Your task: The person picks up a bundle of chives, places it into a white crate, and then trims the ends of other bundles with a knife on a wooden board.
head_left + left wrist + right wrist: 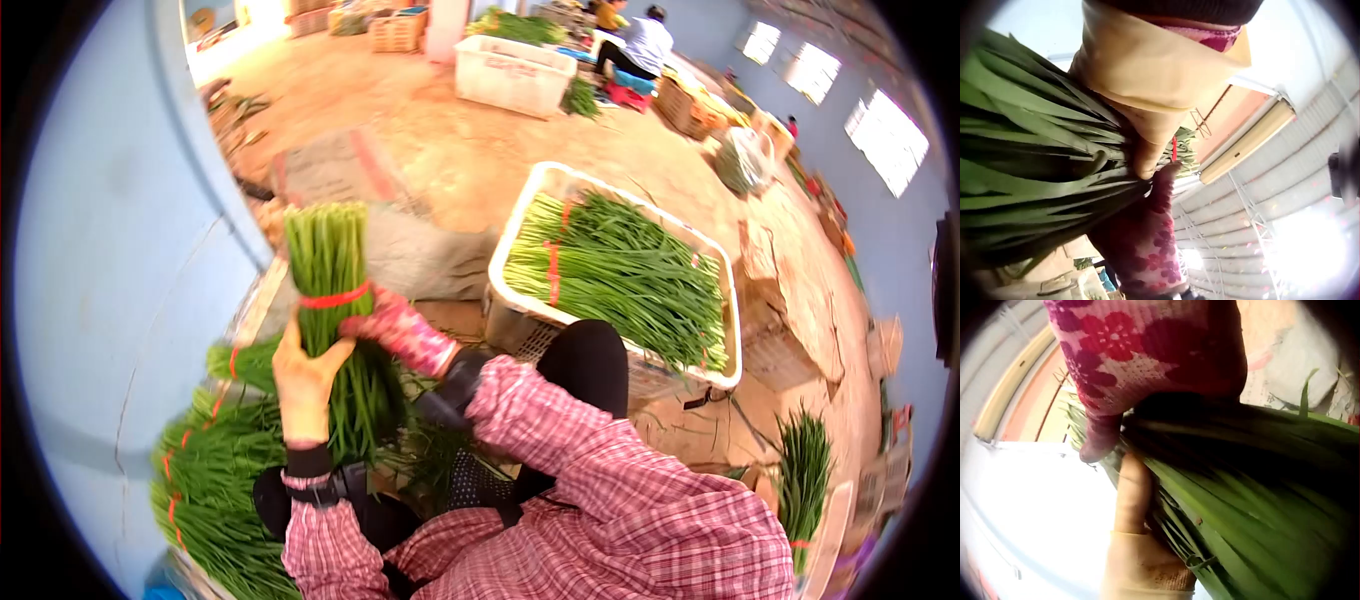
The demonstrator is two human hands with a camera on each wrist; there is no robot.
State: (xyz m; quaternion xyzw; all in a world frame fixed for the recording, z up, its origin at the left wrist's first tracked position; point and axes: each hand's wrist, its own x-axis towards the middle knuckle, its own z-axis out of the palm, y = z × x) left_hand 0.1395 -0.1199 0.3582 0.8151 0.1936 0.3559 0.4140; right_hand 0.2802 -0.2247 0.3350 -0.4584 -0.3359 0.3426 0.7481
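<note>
A thick bundle of garlic chives [328,245] stands upright, pale cut ends on top and leaves hanging down. A red band [336,298] circles it near the upper part. My left hand [303,378], in a pale yellow glove, grips the bundle from the left just under the band. From the other side my right hand [405,330], in a pink flowered glove, grips it at about the same height. In the left wrist view the two thumbs nearly meet across the leaves [1035,156]. The right wrist view has the leaves [1241,506] fanning away below both hands.
More banded chives [215,480] are piled at left beside the blue wall [90,280]. A white crate [735,300] full of chives stands ahead to the right. Sacking [430,250] lies on the floor in front. Another crate [515,80] and a seated person [645,45] are farther back.
</note>
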